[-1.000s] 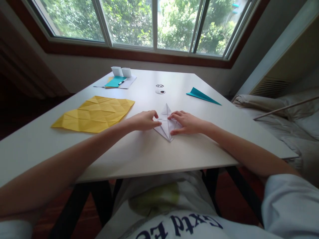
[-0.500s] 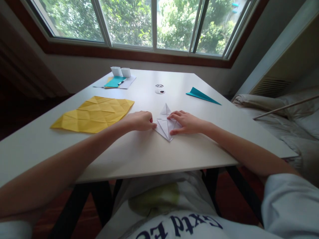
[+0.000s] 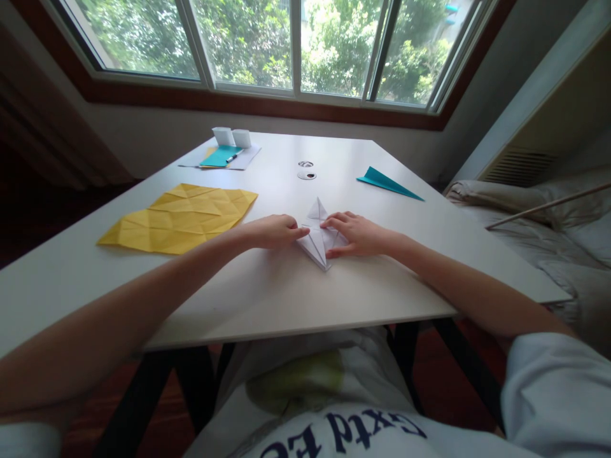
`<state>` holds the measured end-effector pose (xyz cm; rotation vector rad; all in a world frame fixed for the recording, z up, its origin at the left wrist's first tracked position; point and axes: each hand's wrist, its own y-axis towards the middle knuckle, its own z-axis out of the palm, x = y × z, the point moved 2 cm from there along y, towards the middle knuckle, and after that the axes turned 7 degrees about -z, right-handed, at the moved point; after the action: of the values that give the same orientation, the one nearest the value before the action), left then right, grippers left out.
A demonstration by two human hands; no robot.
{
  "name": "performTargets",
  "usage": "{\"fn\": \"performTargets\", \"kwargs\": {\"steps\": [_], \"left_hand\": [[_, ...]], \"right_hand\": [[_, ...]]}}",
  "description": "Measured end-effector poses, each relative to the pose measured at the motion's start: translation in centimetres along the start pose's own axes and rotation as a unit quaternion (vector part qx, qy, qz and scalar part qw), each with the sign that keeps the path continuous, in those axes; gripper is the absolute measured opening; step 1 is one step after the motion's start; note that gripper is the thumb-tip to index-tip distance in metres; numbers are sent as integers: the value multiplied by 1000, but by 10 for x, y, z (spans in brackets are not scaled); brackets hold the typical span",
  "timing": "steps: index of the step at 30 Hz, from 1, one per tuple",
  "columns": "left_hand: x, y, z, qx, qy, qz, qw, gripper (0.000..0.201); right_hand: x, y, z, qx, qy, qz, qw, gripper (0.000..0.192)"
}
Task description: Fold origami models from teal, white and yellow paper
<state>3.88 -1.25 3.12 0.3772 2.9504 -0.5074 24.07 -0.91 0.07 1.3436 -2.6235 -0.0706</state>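
On the white table lies a folded white paper (image 3: 317,245), kite-like in outline, with one point toward the window and one toward me. My left hand (image 3: 275,231) is closed, its thumb and curled fingers pinching a flap at the paper's left corner. That flap is lifted and tilts toward the centre crease. My right hand (image 3: 356,234) rests on the right half of the paper, fingers stretched out and spread, touching it near the middle. Part of the paper's right side is hidden under this hand.
A creased yellow sheet (image 3: 184,218) lies to the left. Toward the back right is a folded teal paper (image 3: 389,184). At the back left are teal paper (image 3: 220,156), a pen (image 3: 233,156) and small white folded pieces (image 3: 223,137). A round metal fitting (image 3: 307,175) sits in the table (image 3: 267,299).
My left hand has moved slightly right and brought the paper's left flap up and inward. My right hand stays in place.
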Motion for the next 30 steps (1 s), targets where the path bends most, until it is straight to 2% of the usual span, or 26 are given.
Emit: {"fn": "performTargets", "kwargs": {"steps": [5, 14, 21, 30], "left_hand": [[-2, -1, 1, 5, -21, 8, 1000, 57], [0, -1, 6, -11, 13, 17, 1000, 53], [0, -6, 10, -68, 85, -25, 994, 56], [-1, -8, 11, -91, 102, -25, 990, 56]], "right_hand": [[0, 0, 0, 6, -4, 0, 1000, 72], [0, 0, 1, 5, -11, -2, 1000, 73], [1, -1, 2, 11, -19, -2, 1000, 73], [2, -1, 1, 15, -15, 4, 1000, 70]]}}
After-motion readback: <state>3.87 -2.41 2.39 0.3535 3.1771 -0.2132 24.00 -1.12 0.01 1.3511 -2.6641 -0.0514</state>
